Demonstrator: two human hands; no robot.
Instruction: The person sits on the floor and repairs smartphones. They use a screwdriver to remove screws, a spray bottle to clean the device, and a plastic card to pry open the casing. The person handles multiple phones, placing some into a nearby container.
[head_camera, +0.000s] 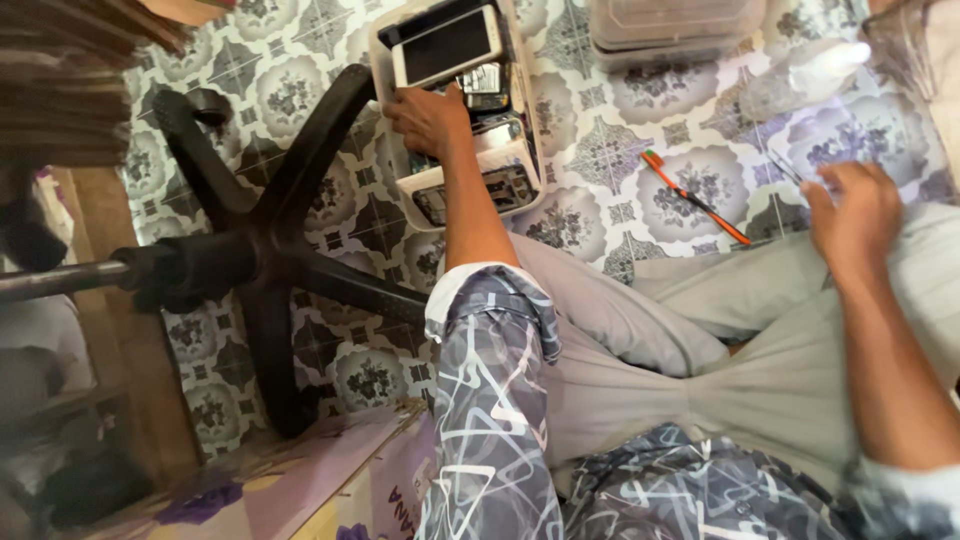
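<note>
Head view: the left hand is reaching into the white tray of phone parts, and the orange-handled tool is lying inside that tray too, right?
Not quite. In the head view, the left hand does reach into the white tray of phone parts, but the orange-handled tool lies outside it, on the patterned tile floor, between the tray and the right hand.

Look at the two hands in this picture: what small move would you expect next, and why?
Probably the left hand closes on one small part in the white tray and lifts it out: its fingers already reach in among the parts, beside the phone lying on top. The right hand rests on the knee, seemingly holding a thin tool.
</note>
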